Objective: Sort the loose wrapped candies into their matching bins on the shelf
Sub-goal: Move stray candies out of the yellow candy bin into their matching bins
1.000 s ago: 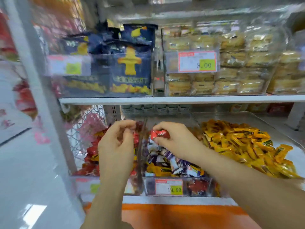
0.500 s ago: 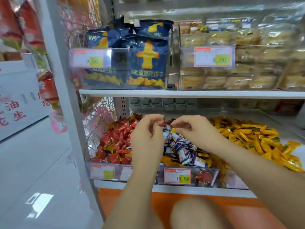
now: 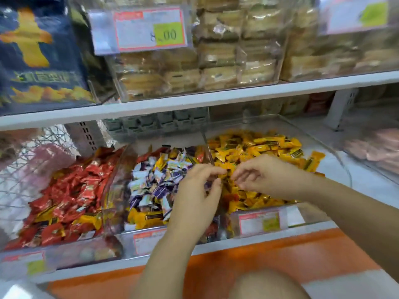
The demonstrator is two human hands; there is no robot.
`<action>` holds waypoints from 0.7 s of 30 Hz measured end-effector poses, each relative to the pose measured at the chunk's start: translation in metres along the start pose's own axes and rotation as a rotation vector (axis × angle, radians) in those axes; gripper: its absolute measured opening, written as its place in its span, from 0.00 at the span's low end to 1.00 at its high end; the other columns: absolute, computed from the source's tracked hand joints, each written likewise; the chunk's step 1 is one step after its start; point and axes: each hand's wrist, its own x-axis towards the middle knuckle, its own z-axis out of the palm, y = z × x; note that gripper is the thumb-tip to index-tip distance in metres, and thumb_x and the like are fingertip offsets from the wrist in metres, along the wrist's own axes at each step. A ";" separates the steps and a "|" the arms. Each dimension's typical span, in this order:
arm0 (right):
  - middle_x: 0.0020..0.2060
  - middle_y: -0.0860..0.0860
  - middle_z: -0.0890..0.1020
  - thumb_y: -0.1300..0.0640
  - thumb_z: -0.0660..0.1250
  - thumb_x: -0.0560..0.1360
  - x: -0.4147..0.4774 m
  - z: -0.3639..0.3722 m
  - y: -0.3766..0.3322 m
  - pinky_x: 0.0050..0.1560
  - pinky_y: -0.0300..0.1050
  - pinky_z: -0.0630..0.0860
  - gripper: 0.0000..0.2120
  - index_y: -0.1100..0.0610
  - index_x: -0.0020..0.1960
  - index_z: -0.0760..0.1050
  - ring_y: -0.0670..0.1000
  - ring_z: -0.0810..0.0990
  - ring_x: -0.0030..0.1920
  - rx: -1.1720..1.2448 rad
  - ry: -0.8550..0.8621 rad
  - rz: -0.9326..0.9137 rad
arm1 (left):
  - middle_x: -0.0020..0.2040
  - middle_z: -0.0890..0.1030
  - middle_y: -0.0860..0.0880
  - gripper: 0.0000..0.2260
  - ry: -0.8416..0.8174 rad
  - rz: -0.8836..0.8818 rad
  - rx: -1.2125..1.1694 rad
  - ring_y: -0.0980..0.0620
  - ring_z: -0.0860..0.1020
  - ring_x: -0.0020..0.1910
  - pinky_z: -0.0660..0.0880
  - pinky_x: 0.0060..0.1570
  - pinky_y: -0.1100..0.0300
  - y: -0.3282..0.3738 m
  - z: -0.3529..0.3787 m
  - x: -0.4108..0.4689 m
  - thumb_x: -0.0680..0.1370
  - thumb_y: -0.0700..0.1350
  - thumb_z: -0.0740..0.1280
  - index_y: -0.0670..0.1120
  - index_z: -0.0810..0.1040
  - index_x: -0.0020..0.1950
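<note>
On the lower shelf [image 3: 216, 248], three clear bins sit side by side: red candies [image 3: 64, 195] left, a purple-and-white mix [image 3: 155, 182] in the middle, yellow candies [image 3: 259, 147] right. Yellow strays [image 3: 146, 216] lie at the near edge of the middle pile. Both hands hover over the divider between the middle and right bins, almost touching. The left hand [image 3: 194, 195] has its fingers curled, the right hand [image 3: 265, 175] curls down too. The blur hides whether either is grasping a candy, so I can't tell. Above, a price tag [image 3: 149, 29] reads 8.00.
</note>
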 end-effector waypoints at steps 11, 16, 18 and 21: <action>0.52 0.44 0.80 0.54 0.66 0.74 0.041 0.032 0.023 0.60 0.49 0.69 0.16 0.45 0.61 0.75 0.49 0.74 0.57 -0.440 -0.252 -0.101 | 0.48 0.77 0.63 0.13 -0.046 -0.065 -0.101 0.63 0.76 0.51 0.71 0.51 0.72 -0.010 0.002 0.008 0.77 0.41 0.66 0.61 0.78 0.49; 0.31 0.36 0.73 0.52 0.67 0.75 0.038 0.027 0.032 0.61 0.47 0.64 0.03 0.44 0.45 0.78 0.40 0.68 0.42 -0.311 -0.062 -0.143 | 0.50 0.76 0.66 0.13 -0.065 -0.057 -0.078 0.64 0.76 0.52 0.73 0.53 0.68 -0.011 -0.002 0.006 0.77 0.42 0.66 0.62 0.77 0.49; 0.34 0.34 0.73 0.52 0.67 0.75 0.030 0.016 0.031 0.54 0.39 0.62 0.04 0.43 0.45 0.78 0.39 0.66 0.43 -0.222 0.051 -0.131 | 0.52 0.75 0.68 0.13 -0.066 -0.054 -0.060 0.67 0.74 0.54 0.72 0.53 0.71 -0.008 -0.003 0.004 0.77 0.44 0.66 0.65 0.76 0.49; 0.34 0.34 0.73 0.54 0.67 0.75 0.016 -0.001 0.018 0.43 0.28 0.62 0.07 0.42 0.41 0.75 0.35 0.70 0.41 -0.066 0.228 -0.142 | 0.55 0.75 0.70 0.13 -0.053 -0.036 -0.044 0.71 0.71 0.58 0.67 0.54 0.77 -0.004 0.000 0.002 0.76 0.48 0.66 0.67 0.74 0.54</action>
